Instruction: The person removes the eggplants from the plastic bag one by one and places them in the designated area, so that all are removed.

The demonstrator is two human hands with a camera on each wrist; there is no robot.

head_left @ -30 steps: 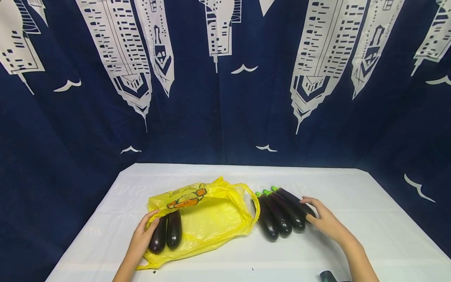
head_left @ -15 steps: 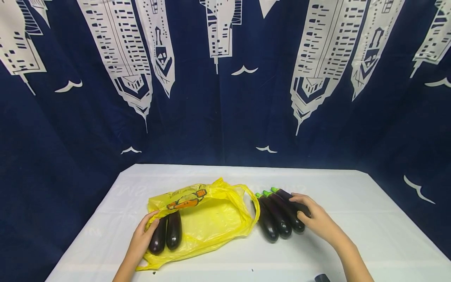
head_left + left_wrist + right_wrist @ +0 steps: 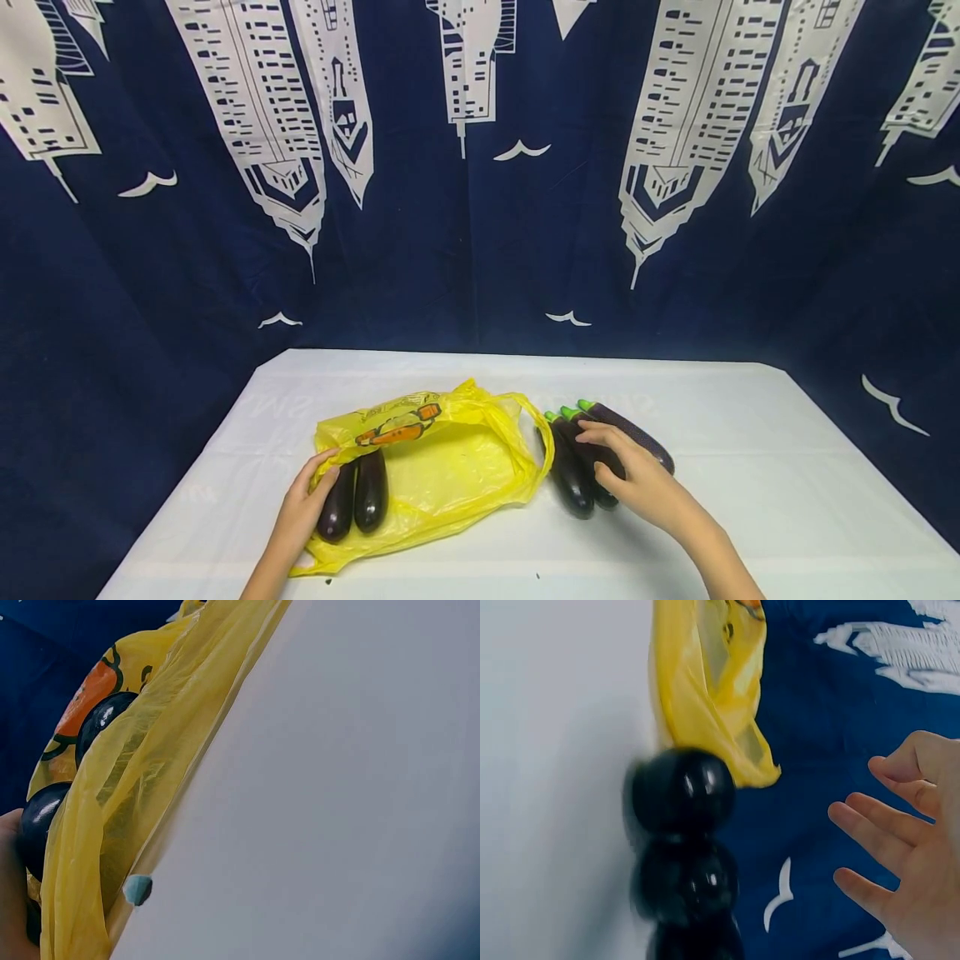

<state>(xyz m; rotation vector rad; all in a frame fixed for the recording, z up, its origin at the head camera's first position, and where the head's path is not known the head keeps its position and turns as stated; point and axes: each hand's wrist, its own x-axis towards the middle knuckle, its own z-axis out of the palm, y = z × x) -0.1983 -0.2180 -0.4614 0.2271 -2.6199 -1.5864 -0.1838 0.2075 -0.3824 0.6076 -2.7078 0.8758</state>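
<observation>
A yellow plastic bag (image 3: 465,467) lies on its side with its mouth facing the front. Two dark eggplants (image 3: 371,492) lie within its left part. My left hand (image 3: 300,500) holds the upper edge of the mouth at the left, its thumb against the outer eggplant. The left wrist view shows only a sliver of that hand, beside an eggplant (image 3: 45,825). Right of the bag, several eggplants (image 3: 572,479) lie side by side, green stems pointing away. Over them is my right hand (image 3: 641,479), fingers spread and holding nothing; it partly hides the middle ones.
The white table (image 3: 787,500) ends at a dark blue curtain (image 3: 480,250) with white building prints. Small dark bits (image 3: 327,581) lie near the front. A small bluish piece (image 3: 137,890) sits beside the bag in the left wrist view.
My right hand has moved left from the rightmost eggplant to over the middle ones, uncovering the rightmost one's near end. The left hand, bag and its two eggplants stay put.
</observation>
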